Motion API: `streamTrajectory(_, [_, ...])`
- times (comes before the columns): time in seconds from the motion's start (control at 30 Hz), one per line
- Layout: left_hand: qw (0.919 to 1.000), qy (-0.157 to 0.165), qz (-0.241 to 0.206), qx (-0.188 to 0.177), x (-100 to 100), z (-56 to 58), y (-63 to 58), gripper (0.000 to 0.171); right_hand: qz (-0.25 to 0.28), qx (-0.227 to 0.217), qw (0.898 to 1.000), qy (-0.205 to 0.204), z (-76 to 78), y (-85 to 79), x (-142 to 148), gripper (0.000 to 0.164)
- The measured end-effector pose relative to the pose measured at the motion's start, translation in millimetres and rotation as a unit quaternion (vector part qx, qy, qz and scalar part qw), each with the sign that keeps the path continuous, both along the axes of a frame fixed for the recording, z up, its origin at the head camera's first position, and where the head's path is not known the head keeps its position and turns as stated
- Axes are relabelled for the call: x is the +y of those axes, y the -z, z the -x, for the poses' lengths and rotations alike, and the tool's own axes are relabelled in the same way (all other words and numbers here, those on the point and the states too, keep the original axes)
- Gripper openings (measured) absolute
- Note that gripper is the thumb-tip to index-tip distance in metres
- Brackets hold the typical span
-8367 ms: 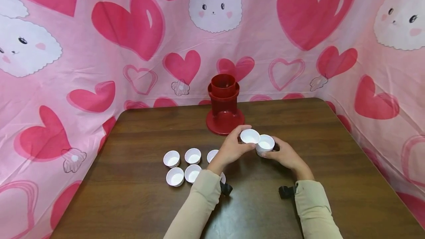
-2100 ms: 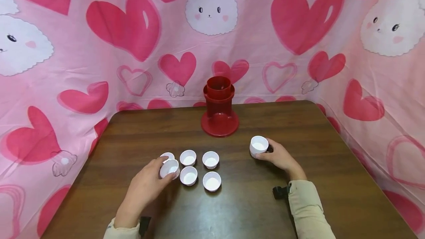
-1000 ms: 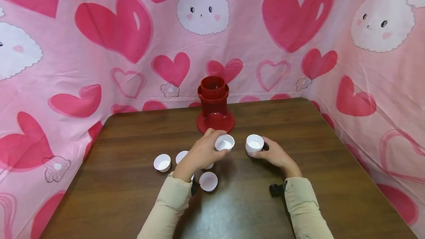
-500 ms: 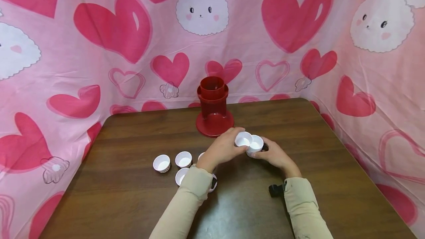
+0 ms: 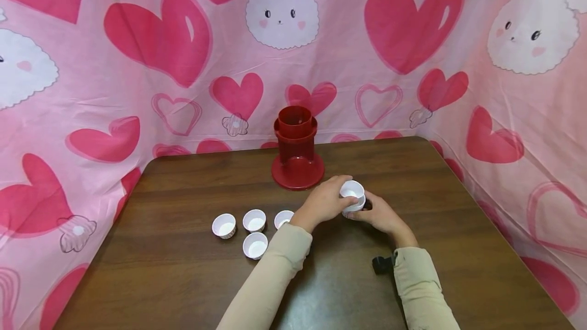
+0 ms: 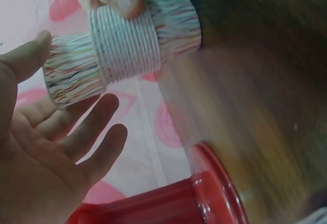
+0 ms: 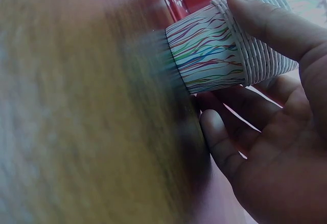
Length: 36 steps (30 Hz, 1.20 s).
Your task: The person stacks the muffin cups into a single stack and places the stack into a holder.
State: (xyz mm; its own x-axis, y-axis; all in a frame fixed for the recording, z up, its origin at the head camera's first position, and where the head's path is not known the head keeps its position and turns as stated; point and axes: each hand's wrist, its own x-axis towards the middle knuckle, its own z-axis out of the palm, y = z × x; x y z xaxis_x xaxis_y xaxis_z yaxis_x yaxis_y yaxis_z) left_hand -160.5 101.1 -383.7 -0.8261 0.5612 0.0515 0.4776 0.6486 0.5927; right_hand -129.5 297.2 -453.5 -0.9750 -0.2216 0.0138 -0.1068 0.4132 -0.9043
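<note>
A pink cloth (image 5: 284,60) with red hearts and white bunnies hangs at the back and sides. In front is the brown table (image 5: 160,279). Say 12 o'clock is the table's far edge. A red stand (image 5: 295,154) sits at 12, near that edge. The left hand (image 5: 323,202) and the right hand (image 5: 385,218) come close together at about 2 o'clock from the table's middle.

The right hand curls round a stack of cups (image 7: 209,50) — thumb on the ridged rims at 6 o'clock, other fingers round the 3 o'clock side. I cannot tell if the stack touches the table.

At 9 to 10 o'clock, 4 loose cups (image 5: 254,220) show, mouths up. The left sleeve (image 5: 270,274) hides a bit of 1.

On top, 1 white cup (image 5: 351,188) sits upright, partly inside the stack. The left hand has it in a pinch — thumb at the cup's 6 o'clock, pointing finger at 12, the cup between them. Its other fingers are spread just beside the cup.
</note>
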Motion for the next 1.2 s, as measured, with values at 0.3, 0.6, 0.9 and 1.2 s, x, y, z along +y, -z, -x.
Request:
streamTrajectory(0.3, [0.9998,-0.001,0.010,0.015,10,-3.2,8.5,0.059,0.014,0.006,1.000,0.002,-3.1,-3.8,-2,0.057])
streamTrajectory(0.6, [0.9968,-0.039,0.059,0.036,11,-10.3,17.8,0.052,-0.003,-0.011,1.000,0.009,-2.0,-5.0,-2,0.063])
streamTrajectory(0.9, [0.9758,-0.080,0.170,0.112,18,-23.9,14.5,0.059,-0.027,-0.006,0.999,0.019,-1.9,-4.8,1,0.063])
streamTrajectory(1.2, [0.9768,-0.020,0.181,0.113,-11,-45.3,2.5,0.043,-0.009,-0.010,1.000,0.009,-1.1,-3.3,-3,0.068])
